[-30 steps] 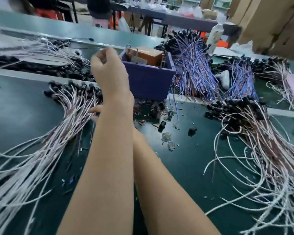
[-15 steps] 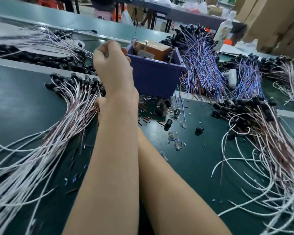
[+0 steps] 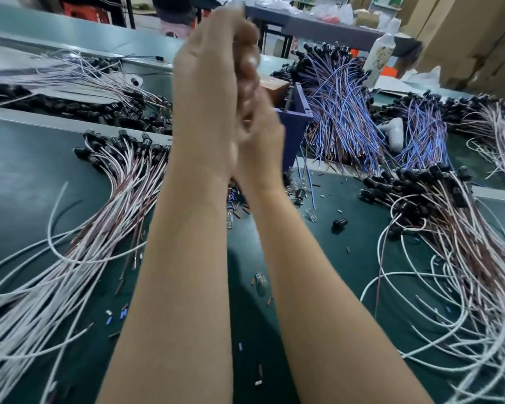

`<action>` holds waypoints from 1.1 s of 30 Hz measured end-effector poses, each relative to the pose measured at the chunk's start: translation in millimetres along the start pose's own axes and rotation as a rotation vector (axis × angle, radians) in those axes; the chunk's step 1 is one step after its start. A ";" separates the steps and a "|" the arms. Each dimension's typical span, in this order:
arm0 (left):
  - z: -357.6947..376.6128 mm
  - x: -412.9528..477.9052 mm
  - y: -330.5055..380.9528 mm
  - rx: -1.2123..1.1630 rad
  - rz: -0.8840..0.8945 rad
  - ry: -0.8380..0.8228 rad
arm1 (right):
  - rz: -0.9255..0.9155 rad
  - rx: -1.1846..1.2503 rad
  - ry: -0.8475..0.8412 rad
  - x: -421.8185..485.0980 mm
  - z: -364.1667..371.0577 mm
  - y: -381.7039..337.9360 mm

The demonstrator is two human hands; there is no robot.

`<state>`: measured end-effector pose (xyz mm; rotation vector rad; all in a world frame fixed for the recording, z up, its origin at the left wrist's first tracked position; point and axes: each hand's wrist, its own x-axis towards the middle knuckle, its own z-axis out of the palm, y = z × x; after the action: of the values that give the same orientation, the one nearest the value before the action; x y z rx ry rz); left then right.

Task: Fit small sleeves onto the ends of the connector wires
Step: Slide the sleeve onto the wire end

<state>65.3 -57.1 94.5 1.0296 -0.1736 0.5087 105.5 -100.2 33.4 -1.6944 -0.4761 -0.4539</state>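
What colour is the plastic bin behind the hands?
The bin is dark purple-blue, seen in the head view, the only one.

bench (image 3: 27, 176) dark green | bin (image 3: 296, 135) purple | wires (image 3: 344, 118) blue

Even light, motion-blurred hands (image 3: 231, 91)
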 end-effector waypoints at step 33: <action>-1.2 -11.3 -38.4 0.699 -0.473 -0.593 | 0.616 0.625 -0.361 5.4 -103.7 13.4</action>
<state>73.9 -75.5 60.0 1.8328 -0.2745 -0.2098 113.7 -204.1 42.6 -1.2156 -0.2839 0.4238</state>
